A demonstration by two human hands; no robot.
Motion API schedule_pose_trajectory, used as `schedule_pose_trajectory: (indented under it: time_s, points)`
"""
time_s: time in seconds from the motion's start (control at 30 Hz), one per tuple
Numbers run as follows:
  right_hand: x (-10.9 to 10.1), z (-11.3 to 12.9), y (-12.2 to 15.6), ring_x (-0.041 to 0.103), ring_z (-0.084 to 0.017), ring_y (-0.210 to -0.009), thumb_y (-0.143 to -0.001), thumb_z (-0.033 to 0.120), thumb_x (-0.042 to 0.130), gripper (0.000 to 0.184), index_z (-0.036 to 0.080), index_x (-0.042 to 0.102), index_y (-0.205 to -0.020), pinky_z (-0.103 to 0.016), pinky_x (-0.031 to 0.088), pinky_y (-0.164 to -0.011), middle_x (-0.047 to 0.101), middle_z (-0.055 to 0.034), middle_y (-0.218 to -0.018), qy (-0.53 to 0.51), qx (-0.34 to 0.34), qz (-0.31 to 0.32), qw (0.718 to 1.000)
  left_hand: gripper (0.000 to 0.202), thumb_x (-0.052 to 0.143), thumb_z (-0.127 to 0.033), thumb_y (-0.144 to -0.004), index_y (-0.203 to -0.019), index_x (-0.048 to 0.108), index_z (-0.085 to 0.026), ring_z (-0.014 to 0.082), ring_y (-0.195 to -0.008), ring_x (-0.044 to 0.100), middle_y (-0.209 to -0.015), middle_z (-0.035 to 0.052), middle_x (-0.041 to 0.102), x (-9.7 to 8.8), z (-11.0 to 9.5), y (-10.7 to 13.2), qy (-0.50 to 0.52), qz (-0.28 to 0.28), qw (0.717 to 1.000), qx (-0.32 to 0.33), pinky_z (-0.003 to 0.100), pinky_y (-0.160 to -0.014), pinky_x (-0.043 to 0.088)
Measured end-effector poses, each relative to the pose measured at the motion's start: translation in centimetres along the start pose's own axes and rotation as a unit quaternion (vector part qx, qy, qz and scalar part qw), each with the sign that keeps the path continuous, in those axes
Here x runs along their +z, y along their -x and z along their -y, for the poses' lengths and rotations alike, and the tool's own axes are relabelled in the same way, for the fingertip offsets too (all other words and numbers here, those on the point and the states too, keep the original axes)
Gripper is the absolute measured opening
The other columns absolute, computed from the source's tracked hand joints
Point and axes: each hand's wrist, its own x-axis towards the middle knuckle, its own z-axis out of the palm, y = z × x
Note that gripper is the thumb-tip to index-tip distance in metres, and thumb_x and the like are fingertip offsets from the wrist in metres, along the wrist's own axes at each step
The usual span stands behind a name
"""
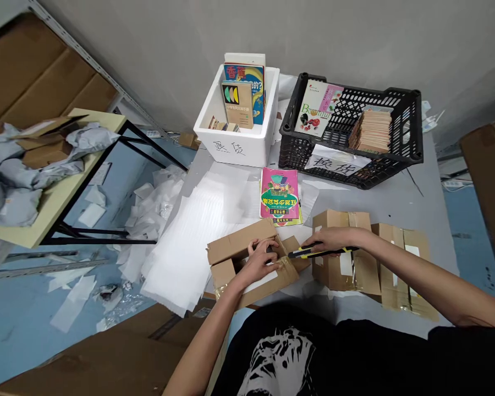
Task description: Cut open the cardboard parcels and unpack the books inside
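While left hand (260,261) half-open on carton (235,242), right hand (334,239) closed around yellow box cutter (309,253).

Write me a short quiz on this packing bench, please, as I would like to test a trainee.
1. True or false: the right hand grips a yellow utility knife.
2. Which container holds the blue-and-yellow book: A) the white foam box, or B) the black plastic crate?
3. Fill the gap: the left hand is at an open ____ box.

Key: 1 true; 2 A; 3 cardboard.
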Motion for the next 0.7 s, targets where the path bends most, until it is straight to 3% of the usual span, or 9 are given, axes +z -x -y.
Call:
schedule_pose_trajectory:
  time_s: [0.07,0.13,0.23,0.33,0.4,0.47,0.53,0.6,0.7]
  points:
    - [0.8,-0.4,0.9,0.048,-0.008,-0.039,-0.088,0.032,0.047,0.036,0.024,0.064,-0.119,-0.022,0.038,-0.049,0.067,0.0004,-0.065,0.016,0.009,0.009,1.000,0.027,0.056,-0.037,-0.087,-0.068,0.060,-0.019,0.0228,-0.128,0.039,-0.127,0.0035,0.054,-0.5,0.3,0.0,0.009,-0.015,1.000,-0.011,0.049,-0.109,0.005]
    - [1.7,-0.9,2.3,0.050,-0.010,-0.042,-0.089,0.033,0.046,0.035,0.026,0.064,-0.118,-0.023,0.038,-0.052,0.066,0.0008,-0.063,0.037,0.016,-0.034,0.999,0.026,0.056,-0.036,-0.087,-0.067,0.058,-0.018,0.0221,-0.129,0.039,-0.128,0.0031,0.053,-1.0,0.6,-0.1,0.013,-0.027,0.999,-0.022,0.050,-0.109,0.005]
    - [2.9,-2.2,4.5,0.059,-0.016,-0.057,-0.093,0.037,0.036,0.041,0.028,0.055,-0.128,-0.026,0.042,-0.061,0.064,-0.0001,-0.064,0.048,0.074,-0.223,0.971,0.024,0.057,-0.035,-0.086,-0.069,0.058,-0.019,0.0210,-0.128,0.040,-0.127,0.0029,0.054,-1.1,1.0,-0.2,0.001,-0.029,1.000,-0.012,0.050,-0.109,0.006]
    - [4.9,-3.8,5.4,0.063,-0.022,-0.075,-0.096,0.038,0.027,0.048,0.026,0.040,-0.140,-0.031,0.045,-0.068,0.066,-0.0080,-0.087,0.068,0.210,-0.408,0.886,0.021,0.058,-0.035,-0.086,-0.071,0.059,-0.020,0.0212,-0.127,0.041,-0.126,0.0034,0.055,-0.6,0.9,-0.3,-0.024,-0.031,0.999,0.001,0.050,-0.109,0.008]
    - [6.9,-5.1,4.7,0.061,-0.027,-0.085,-0.095,0.028,0.027,0.050,0.021,0.033,-0.144,-0.036,0.046,-0.071,0.060,-0.0166,-0.105,0.108,0.304,-0.474,0.819,0.020,0.058,-0.034,-0.086,-0.071,0.060,-0.020,0.0220,-0.126,0.043,-0.126,0.0041,0.056,-0.3,0.7,-0.5,-0.039,-0.032,0.999,-0.003,0.051,-0.108,0.009]
    - [9.1,-6.3,3.4,0.059,-0.030,-0.093,-0.090,0.014,0.028,0.055,0.017,0.030,-0.145,-0.042,0.046,-0.076,0.054,-0.0221,-0.113,0.139,0.364,-0.501,0.773,0.020,0.059,-0.033,-0.085,-0.071,0.060,-0.020,0.0225,-0.125,0.044,-0.126,0.0046,0.056,-0.2,0.5,-0.7,-0.048,-0.031,0.998,-0.005,0.052,-0.108,0.010]
    - [11.0,-7.1,2.2,0.055,-0.031,-0.102,-0.088,0.010,0.029,0.058,0.015,0.030,-0.145,-0.045,0.045,-0.082,0.051,-0.0236,-0.116,0.144,0.378,-0.523,0.750,0.019,0.060,-0.034,-0.085,-0.071,0.060,-0.019,0.0225,-0.125,0.044,-0.126,0.0047,0.057,-0.2,0.4,-0.7,-0.054,-0.034,0.998,0.000,0.052,-0.107,0.010]
    - [12.0,-7.0,1.2,0.048,-0.034,-0.113,-0.090,0.016,0.031,0.053,0.014,0.032,-0.144,-0.050,0.041,-0.088,0.046,-0.0251,-0.125,0.135,0.363,-0.564,0.729,0.020,0.060,-0.034,-0.084,-0.072,0.060,-0.020,0.0224,-0.125,0.045,-0.125,0.0049,0.057,-0.1,0.3,-0.7,-0.061,-0.038,0.997,0.008,0.052,-0.107,0.011]
    - [11.0,-4.7,-0.3,0.037,-0.038,-0.126,-0.094,0.033,0.033,0.052,0.011,0.035,-0.141,-0.055,0.034,-0.097,0.038,-0.0261,-0.138,0.122,0.294,-0.612,0.724,0.020,0.059,-0.036,-0.085,-0.073,0.061,-0.020,0.0229,-0.124,0.045,-0.124,0.0052,0.058,0.2,0.2,-0.7,-0.072,-0.040,0.996,0.015,0.052,-0.107,0.011]
